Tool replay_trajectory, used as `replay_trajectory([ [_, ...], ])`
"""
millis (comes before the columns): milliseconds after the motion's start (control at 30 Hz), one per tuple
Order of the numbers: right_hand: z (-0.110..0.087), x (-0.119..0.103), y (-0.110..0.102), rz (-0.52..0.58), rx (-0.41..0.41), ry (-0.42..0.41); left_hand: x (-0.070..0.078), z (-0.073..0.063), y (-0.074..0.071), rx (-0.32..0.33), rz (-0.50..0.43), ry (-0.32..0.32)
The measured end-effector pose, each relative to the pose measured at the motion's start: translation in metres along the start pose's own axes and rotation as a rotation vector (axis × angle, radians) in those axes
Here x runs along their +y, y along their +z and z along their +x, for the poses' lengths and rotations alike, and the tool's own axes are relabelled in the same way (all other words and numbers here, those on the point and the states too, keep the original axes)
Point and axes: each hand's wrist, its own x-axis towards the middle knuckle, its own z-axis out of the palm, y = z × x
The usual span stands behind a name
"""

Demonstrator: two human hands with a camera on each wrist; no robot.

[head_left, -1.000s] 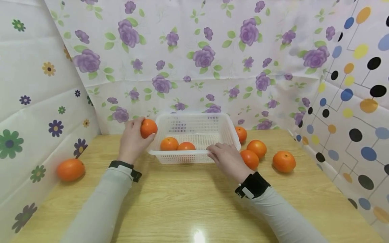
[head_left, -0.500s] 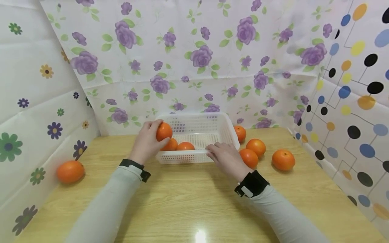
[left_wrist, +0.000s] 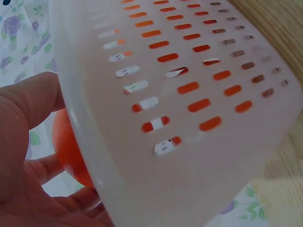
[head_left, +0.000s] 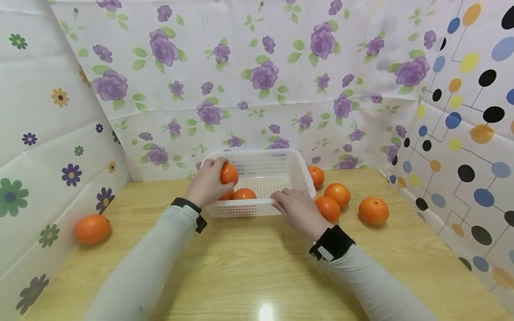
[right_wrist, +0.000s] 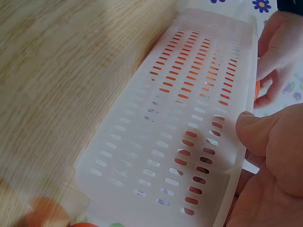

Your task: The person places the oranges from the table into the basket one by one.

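Pinching an orange (head_left: 230, 174) between thumb and fingers of the left hand (head_left: 206, 183), over the left end of a white basket (head_left: 249, 209) near the middle of the table's (head_left: 241, 267) back edge. Pinching the basket's front rim with the right hand (head_left: 299, 209). Can see two more oranges (head_left: 245, 194) inside, three oranges (head_left: 327, 209) beside the basket's right end, a lone orange (head_left: 374, 211) nearer the table's right edge, and a large orange (head_left: 92, 229) by its left edge.

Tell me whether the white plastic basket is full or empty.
Neither: the basket is partly filled. Two oranges lie at its left end, while bare perforated floor shows farther right.
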Motion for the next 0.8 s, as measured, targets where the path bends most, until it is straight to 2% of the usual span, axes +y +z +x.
replay_trajectory([
  [333,0.001,0.0,0.0,-0.013,-0.029,0.017,0.012,0.022,-0.001,-0.094,0.021,-0.02],
  [800,0.0,0.001,0.0,-0.007,-0.008,0.013,0.025,0.052,0.014,-0.16,0.077,0.002],
])
